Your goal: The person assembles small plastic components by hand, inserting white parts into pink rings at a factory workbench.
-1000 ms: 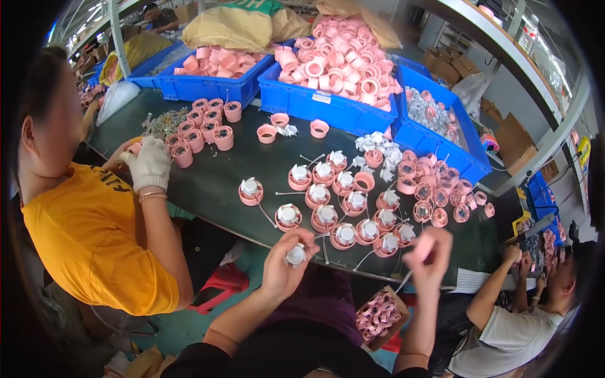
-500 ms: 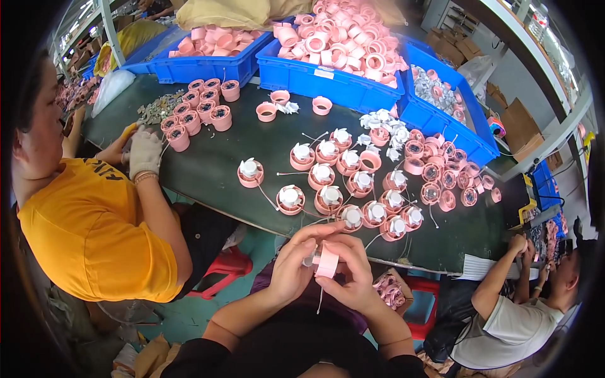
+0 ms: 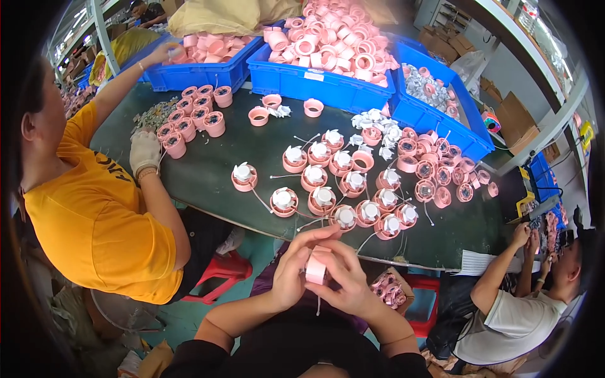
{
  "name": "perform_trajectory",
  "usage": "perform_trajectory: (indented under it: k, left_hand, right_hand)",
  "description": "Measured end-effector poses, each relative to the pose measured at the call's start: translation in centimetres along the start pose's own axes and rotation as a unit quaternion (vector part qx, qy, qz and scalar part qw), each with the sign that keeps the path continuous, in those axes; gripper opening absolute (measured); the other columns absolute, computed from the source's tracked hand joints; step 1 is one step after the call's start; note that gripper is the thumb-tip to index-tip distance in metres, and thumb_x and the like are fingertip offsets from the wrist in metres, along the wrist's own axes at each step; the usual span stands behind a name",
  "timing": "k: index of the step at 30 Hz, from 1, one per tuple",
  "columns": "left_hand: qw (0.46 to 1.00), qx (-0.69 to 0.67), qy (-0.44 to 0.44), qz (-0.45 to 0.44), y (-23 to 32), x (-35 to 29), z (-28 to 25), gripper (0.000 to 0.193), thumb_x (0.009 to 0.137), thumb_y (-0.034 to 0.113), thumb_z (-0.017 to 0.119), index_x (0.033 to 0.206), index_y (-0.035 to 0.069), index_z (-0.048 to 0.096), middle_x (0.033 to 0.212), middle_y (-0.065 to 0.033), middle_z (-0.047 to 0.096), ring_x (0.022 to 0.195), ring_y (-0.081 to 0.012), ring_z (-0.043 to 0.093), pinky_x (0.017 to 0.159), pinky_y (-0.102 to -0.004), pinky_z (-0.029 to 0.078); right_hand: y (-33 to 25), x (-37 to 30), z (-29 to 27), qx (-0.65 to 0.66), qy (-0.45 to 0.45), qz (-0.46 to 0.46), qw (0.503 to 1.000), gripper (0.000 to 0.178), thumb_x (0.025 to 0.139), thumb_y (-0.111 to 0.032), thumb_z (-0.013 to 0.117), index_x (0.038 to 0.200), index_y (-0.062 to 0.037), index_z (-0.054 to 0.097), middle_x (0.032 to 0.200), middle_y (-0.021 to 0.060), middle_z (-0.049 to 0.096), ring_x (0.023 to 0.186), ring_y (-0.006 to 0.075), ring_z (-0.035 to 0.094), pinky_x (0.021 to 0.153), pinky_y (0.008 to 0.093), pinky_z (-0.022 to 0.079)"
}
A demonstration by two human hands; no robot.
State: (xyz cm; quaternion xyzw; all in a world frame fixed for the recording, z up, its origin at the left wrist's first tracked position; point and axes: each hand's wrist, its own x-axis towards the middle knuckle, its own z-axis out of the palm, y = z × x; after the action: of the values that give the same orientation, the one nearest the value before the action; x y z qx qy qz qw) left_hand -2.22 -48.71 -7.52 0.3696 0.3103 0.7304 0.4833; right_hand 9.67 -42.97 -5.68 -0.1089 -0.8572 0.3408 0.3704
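At the lower centre of the frame, the left hand (image 3: 290, 272) and right hand (image 3: 348, 281) are holding a pink ring (image 3: 316, 268), each grip clamped on it, while a thin cable (image 3: 318, 306) is dangling below. Past them, white-topped pink cups (image 3: 322, 198) are standing on the bench (image 3: 211, 173).

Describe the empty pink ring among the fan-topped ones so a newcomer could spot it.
At the dark green table's far side is the middle blue bin, heaped with pink rings. In front of it stand pink housings topped with white impellers. Toward that cluster's far right sits the empty pink ring, set apart by its open hole from the fan-topped housings beside it.
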Motion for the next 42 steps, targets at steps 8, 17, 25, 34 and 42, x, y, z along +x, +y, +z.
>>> perform_trajectory:
  k: [8,17,25,34,42]
  left_hand:
    - [0.996,0.081,-0.024,0.008,-1.0,1.0,-0.7,0.043,0.086,0.012,0.051,0.125,-0.001,0.035,0.129,-0.0196,0.043,0.117,-0.025,0.044,0.097,-0.036,0.036]
    - [0.623,0.761,0.061,0.167,4.0,14.9,-8.5,0.042,0.075,0.016,0.065,0.11,0.0,0.048,0.093,-0.0188,0.056,0.086,-0.0347,0.056,0.075,-0.0404,0.048]
    - [0.452,0.871,0.001,-0.196,1.8,22.4,-13.5,0.051,0.077,0.042,0.061,0.115,0.009,0.052,0.128,-0.0165,0.041,0.119,-0.0333,0.04,0.085,-0.0468,0.044]
    - [0.401,0.909,-0.069,0.086,-1.1,29.1,-20.7,0.026,0.081,0.02,0.053,0.104,0.012,0.06,0.107,-0.014,0.054,0.107,-0.0307,0.048,0.085,-0.0453,0.041]
    - [0.475,0.874,-0.059,0.085,-2.4,29.7,-18.0,0.024,0.082,0.013,0.046,0.102,0.005,0.054,0.102,-0.0179,0.053,0.097,-0.0328,0.055,0.077,-0.0416,0.048]
  right_hand:
    - [1.6,-0.5,-0.2,0.017,-0.019,0.033,0.999,0.059,0.069,-0.009,0.074,0.121,0.0001,0.048,0.121,0.0196,0.041,0.104,0.0299,0.051,0.08,0.0334,0.049]
    - [12.0,1.8,-14.4,-0.493,0.165,0.15,0.841,0.039,0.071,-0.02,0.07,0.104,-0.0019,0.056,0.096,0.0153,0.058,0.087,0.0315,0.058,0.069,0.0394,0.049]
    - [16.3,0.2,-16.6,-0.527,0.063,0.279,0.8,0.054,0.06,-0.029,0.077,0.101,-0.0044,0.053,0.095,0.0141,0.055,0.08,0.0313,0.06,0.065,0.0397,0.05]
    - [12.9,0.8,-16.0,-0.404,0.172,0.191,0.878,0.039,0.069,-0.024,0.068,0.102,-0.0058,0.057,0.092,0.0123,0.057,0.085,0.032,0.057,0.068,0.041,0.048]
    - [9.5,-0.7,-15.5,-0.438,0.167,0.141,0.872,0.045,0.073,-0.03,0.071,0.108,-0.0052,0.061,0.106,0.0192,0.059,0.095,0.0336,0.057,0.079,0.0408,0.047]
